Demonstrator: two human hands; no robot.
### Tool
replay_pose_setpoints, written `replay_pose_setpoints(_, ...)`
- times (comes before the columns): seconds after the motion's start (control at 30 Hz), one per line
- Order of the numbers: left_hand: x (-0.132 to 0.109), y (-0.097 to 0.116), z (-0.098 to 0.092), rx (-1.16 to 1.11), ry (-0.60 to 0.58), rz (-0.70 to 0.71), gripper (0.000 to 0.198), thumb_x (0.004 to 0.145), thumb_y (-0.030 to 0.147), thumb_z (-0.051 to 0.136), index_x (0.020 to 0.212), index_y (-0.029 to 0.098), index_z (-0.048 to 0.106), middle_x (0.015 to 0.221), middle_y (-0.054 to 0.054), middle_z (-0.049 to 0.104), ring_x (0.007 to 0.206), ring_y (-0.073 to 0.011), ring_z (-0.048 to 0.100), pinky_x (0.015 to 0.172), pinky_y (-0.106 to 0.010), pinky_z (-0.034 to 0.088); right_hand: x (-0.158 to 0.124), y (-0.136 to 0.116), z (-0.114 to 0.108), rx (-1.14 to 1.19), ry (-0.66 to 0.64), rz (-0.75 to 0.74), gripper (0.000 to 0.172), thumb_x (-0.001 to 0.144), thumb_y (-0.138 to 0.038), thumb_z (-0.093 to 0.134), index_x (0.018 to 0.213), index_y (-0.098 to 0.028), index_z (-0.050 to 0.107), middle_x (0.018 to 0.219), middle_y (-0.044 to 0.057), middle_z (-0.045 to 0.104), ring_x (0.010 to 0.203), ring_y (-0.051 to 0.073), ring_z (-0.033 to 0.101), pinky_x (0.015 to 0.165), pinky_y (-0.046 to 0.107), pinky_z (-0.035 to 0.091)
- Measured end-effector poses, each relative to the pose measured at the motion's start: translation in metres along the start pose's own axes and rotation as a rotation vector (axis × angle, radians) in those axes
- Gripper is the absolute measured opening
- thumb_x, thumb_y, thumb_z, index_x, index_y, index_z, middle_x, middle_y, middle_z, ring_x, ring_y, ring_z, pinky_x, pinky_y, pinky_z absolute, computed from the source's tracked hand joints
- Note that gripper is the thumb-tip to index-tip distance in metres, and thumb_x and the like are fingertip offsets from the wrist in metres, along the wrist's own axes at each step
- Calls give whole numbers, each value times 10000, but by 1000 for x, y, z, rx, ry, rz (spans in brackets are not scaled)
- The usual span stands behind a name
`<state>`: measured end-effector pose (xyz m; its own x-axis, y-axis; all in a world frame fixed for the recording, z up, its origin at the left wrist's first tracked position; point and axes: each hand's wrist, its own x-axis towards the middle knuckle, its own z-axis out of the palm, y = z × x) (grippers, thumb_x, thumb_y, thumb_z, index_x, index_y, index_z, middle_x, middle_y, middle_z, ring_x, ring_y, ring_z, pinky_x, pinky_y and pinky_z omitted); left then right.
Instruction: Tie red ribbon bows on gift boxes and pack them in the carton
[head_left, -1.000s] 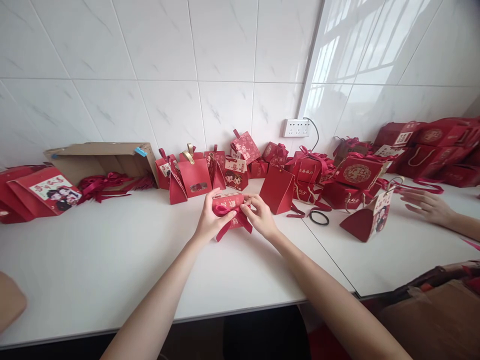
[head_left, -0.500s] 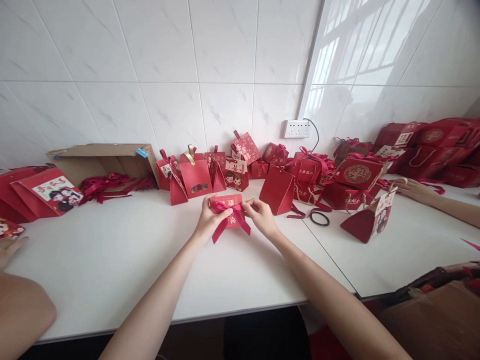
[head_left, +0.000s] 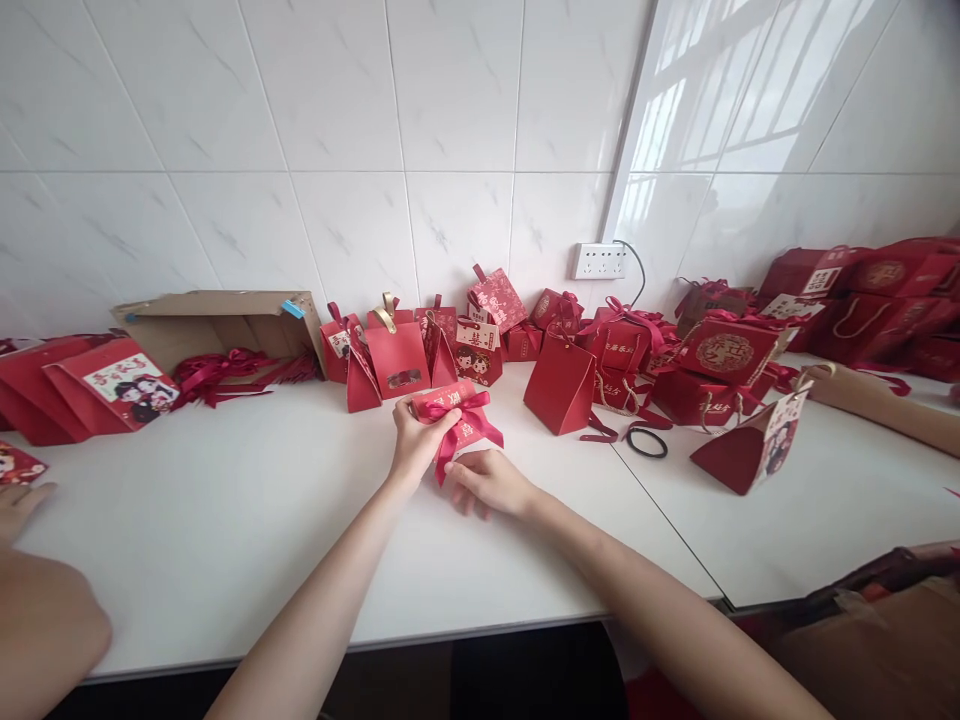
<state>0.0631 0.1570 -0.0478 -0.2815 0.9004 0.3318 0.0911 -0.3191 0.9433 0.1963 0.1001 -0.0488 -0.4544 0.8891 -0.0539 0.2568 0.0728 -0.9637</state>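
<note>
In the middle of the view is a small red gift box [head_left: 474, 432] with gold characters and a crimson ribbon [head_left: 480, 403] tied in a bow on it. My left hand [head_left: 421, 440] grips the box by its left side, thumb over the bow's knot. Just below the box, my right hand [head_left: 486, 482] is closed at the end of the left ribbon tail, thumb and forefinger meeting there; its other fingers are slightly blurred. The second tail hangs free toward the right.
Red gift boxes [head_left: 397, 355] line the wall, with more stacked at right. A cardboard box [head_left: 217, 300] with loose ribbons lies on its side at left. A black hair-tie-like ring [head_left: 646, 442] lies at right. Other people's hands [head_left: 22, 505] rest at both edges.
My right hand has left the bow's right loop and moved down to the left ribbon tail. The box has turned slightly in my left hand. The view has shifted a little left.
</note>
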Motion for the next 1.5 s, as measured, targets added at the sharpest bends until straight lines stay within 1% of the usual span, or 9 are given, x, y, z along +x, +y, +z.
replay_pose_setpoints(0.13, -4, 6, 3, 18, -34, -44, 516, 571, 277, 802, 925, 219, 431, 1042, -35, 502, 1000, -188, 568, 918, -384, 469, 6, 3, 11, 180, -8, 48, 353, 902, -404, 499, 650, -158, 504, 636, -5, 623, 404, 81, 580, 299, 174, 426)
replay_pose_setpoints(0.3, -9, 13, 3, 23, -76, -64, 534, 582, 269, 786, 975, 219, 428, 1072, -37, 485, 1027, -187, 558, 931, -377, 457, 6, 3, 10, 178, -25, 30, 370, 901, -348, 517, 590, -149, 495, 550, -24, 588, 367, 68, 549, 291, 160, 424)
replay_pose_setpoints(0.67, -11, 15, 2, 23, -94, -46, 530, 585, 259, 786, 976, 227, 430, 1067, -31, 493, 1040, -195, 554, 941, -383, 447, 3, 4, 10, 175, -119, -57, 418, 815, -530, 562, 620, -168, 487, 527, -49, 553, 363, 62, 537, 297, 151, 412)
replay_pose_setpoints(1.07, -13, 22, 2, 58, -114, -66, 505, 609, 239, 766, 976, 218, 420, 1080, -43, 492, 1047, -198, 554, 938, -384, 447, 1, 5, 9, 162, -160, -65, 400, 820, -524, 564, 652, -173, 475, 539, -52, 561, 371, 63, 539, 307, 154, 418)
replay_pose_setpoints(1.3, -11, 18, 2, 23, -113, -69, 540, 581, 266, 785, 985, 218, 430, 1085, -51, 506, 1071, -213, 549, 953, -392, 439, -1, 3, 9, 108, -192, -74, 449, 782, -596, 561, 654, -168, 516, 554, -39, 556, 390, 73, 545, 318, 166, 417)
replay_pose_setpoints(1.37, -10, 15, 3, -17, -134, -81, 558, 573, 282, 789, 991, 217, 425, 1071, -51, 522, 1049, -211, 563, 943, -391, 448, -2, 1, 4, 45, -134, -89, 479, 783, -621, 537, 645, -163, 545, 536, -31, 547, 371, 79, 527, 299, 175, 379)
replay_pose_setpoints(1.4, -9, 14, 3, -39, -151, -88, 570, 570, 290, 790, 999, 218, 421, 1060, -50, 531, 1025, -207, 576, 926, -387, 460, -3, 0, -1, 11, -61, -114, 497, 795, -628, 512, 629, -162, 551, 505, -30, 531, 356, 79, 507, 300, 179, 358)
replay_pose_setpoints(1.43, -9, 13, 3, -57, -169, -97, 584, 565, 297, 791, 1009, 219, 420, 1048, -48, 540, 996, -201, 589, 905, -380, 473, -4, -2, -6, -17, 52, -156, 513, 814, -629, 478, 608, -164, 547, 469, -33, 505, 347, 77, 482, 312, 184, 344)
replay_pose_setpoints(1.5, -9, 12, 3, -75, -203, -111, 612, 554, 311, 795, 1036, 219, 428, 1031, -44, 554, 949, -193, 608, 857, -363, 498, -6, -4, -20, -57, 360, -271, 512, 843, -613, 433, 591, -176, 519, 449, -30, 479, 384, 82, 468, 374, 198, 361)
